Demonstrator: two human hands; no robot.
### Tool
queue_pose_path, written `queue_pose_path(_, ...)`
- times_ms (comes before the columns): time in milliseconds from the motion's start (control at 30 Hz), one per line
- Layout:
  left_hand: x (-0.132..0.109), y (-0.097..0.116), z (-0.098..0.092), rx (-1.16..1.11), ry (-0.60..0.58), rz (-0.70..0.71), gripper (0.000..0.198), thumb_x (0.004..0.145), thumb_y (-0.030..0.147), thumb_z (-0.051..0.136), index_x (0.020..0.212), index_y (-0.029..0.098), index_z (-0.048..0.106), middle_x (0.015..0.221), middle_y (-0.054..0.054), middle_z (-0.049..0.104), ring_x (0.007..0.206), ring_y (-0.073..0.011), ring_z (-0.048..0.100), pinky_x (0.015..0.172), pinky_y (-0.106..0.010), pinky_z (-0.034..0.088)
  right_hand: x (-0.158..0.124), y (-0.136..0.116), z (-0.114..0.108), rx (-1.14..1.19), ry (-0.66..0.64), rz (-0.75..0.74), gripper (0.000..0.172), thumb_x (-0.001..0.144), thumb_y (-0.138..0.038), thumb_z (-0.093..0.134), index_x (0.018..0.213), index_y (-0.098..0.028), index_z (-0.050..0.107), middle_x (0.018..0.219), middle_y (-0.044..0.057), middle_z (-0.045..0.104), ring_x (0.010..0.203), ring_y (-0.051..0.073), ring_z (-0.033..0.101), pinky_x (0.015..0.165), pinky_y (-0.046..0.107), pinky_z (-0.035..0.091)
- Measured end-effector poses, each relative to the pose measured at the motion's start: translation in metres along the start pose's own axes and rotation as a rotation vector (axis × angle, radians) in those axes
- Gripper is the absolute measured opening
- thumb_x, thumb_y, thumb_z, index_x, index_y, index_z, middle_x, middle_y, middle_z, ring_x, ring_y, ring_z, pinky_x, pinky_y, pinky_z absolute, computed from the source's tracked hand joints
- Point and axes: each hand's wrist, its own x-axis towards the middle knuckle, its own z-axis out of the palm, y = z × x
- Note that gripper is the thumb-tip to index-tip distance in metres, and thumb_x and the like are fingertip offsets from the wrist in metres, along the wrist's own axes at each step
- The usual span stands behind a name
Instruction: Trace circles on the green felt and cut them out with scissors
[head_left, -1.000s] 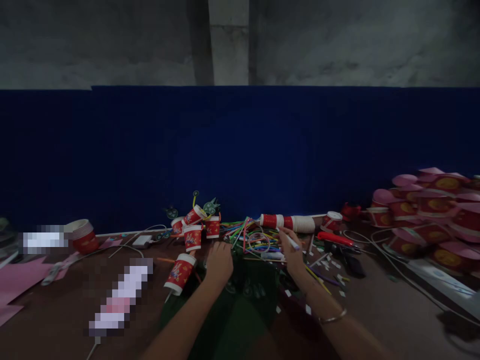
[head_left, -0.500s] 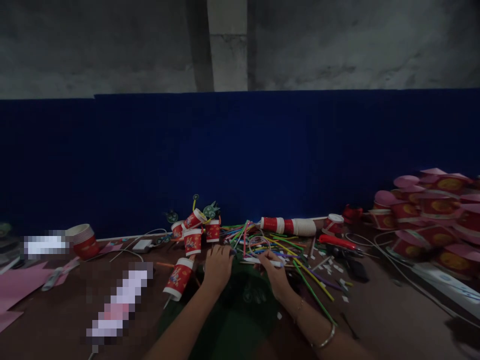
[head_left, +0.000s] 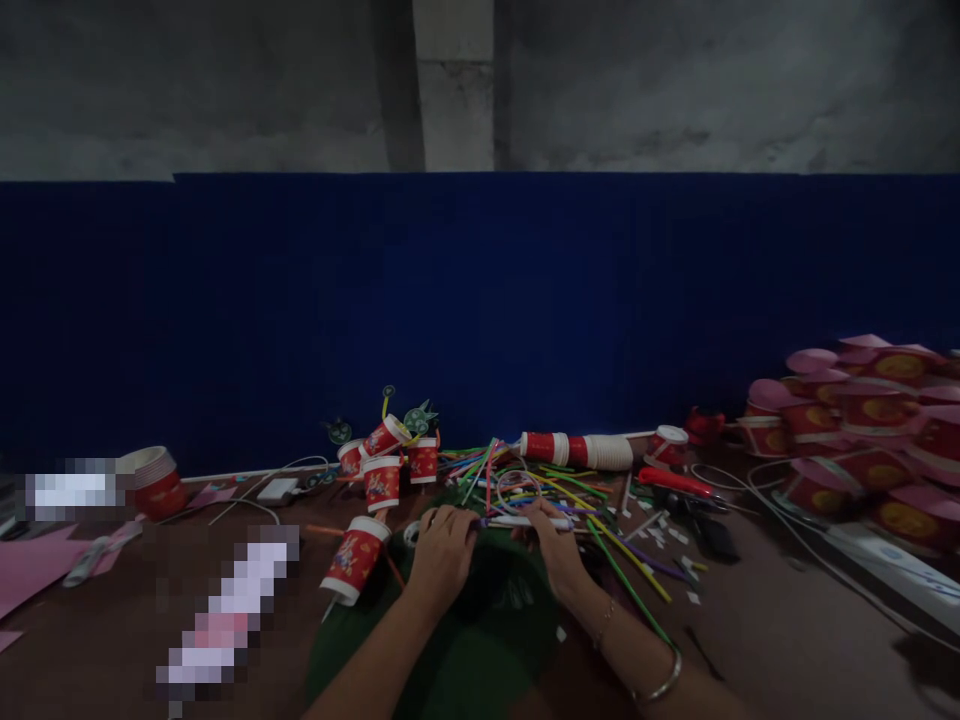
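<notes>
White tube [head_left: 511, 521], gold-patterned red cup [head_left: 355, 560]

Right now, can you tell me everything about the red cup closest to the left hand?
The cup looks like paper: red, with a small gold and pale printed pattern and white bands at both ends. It's tilted, its wider end up and leaning to the right. It's on the brown tabletop, left of the left hand, which isn't touching it. A thin pale stick pokes out by its lower end. I can't tell what props it up.
</notes>
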Motion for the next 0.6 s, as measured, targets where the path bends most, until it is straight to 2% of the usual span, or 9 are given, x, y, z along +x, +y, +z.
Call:
queue_pose_path(233,0.001,-0.004,0.005,-0.019,0.072,0.086,0.017,0.084,0.014,0.046,0.094,0.02,0.058,0.089,-0.004,0.065,0.088,-0.0209,0.053,0.083,-0.038,0.035,0.001,-0.002,-0.001,0.007,-0.004,0.051,0.024,0.071,-0.036,0.056,0.056,-0.019,0.05,0.045,-0.003,0.056,0.044,0.012,0.047,0.043,0.022,0.029)
queue_pose_path(367,0.001,-0.004,0.008,-0.059,0.04,0.136,0.019,0.085,0.014,0.043,0.095,0.02,0.058,0.088,-0.005,0.065,0.087,-0.0215,0.053,0.082,-0.038,0.036,-0.001,-0.001,0.001,-0.021,-0.053,0.049,0.022,0.071,-0.036,0.057,0.058,-0.019,0.051,0.047,-0.003,0.055,0.045,0.012,0.047,0.043,0.022,0.03)
queue_pose_path(467,-0.001,-0.006,0.011,-0.155,-0.007,0.17,0.021,0.086,0.015,0.042,0.097,0.02,0.059,0.087,-0.006,0.064,0.086,-0.021,0.054,0.081,-0.038,0.036,-0.002,0.003,0.0,-0.116,-0.09,0.118,0.031,0.075,-0.043,0.05,0.057,-0.018,0.054,0.046,0.0,0.056,0.044,0.013,0.049,0.041,0.022,0.029)
queue_pose_path(600,0.0,-0.005,0.01,-0.423,-0.086,0.051,0.016,0.087,0.024,0.045,0.093,0.02,0.06,0.087,-0.005,0.063,0.084,-0.0185,0.055,0.076,-0.032,0.04,0.0,0.012,-0.004,-0.172,-0.149,0.207,0.046,0.078,-0.05,0.039,0.048,-0.016,0.053,0.039,0.001,0.052,0.035,0.01,0.045,0.037,0.021,0.027)
